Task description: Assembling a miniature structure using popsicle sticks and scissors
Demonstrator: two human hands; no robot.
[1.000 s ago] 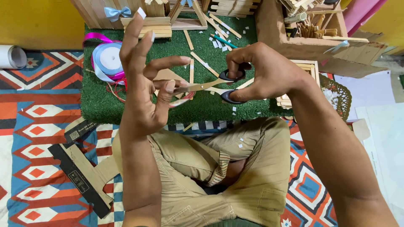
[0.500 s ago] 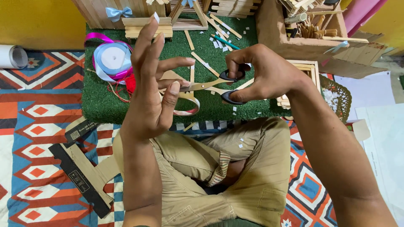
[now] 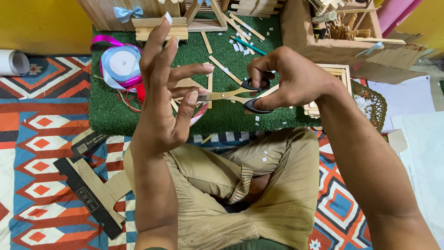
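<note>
My right hand [image 3: 296, 76] grips scissors [image 3: 231, 95] with black loop handles and gold blades, held level over a green turf mat [image 3: 115, 115]. The blades point left at a small tan card piece [image 3: 186, 84], which my left hand [image 3: 162, 106] pinches between the thumb and lower fingers. The other left fingers stand spread and upright, and a tiny white scrap sticks to one fingertip [image 3: 169, 18]. I sit cross-legged in tan trousers [image 3: 222, 185] below both hands.
On the mat lie a blue-and-white ribbon spool [image 3: 121, 64] over pink ribbon, flat wooden sticks [image 3: 159, 28], a teal pencil [image 3: 247, 45] and paper scraps. A cardboard box of sticks [image 3: 342, 25] stands back right, with a wicker basket [image 3: 370, 104] beside it. Cardboard strips [image 3: 90, 187] lie on the patterned rug, a paper roll [image 3: 13, 62] far left.
My left hand has lifted a little and its fingers have straightened upward. The right hand with the scissors has stayed almost still.
</note>
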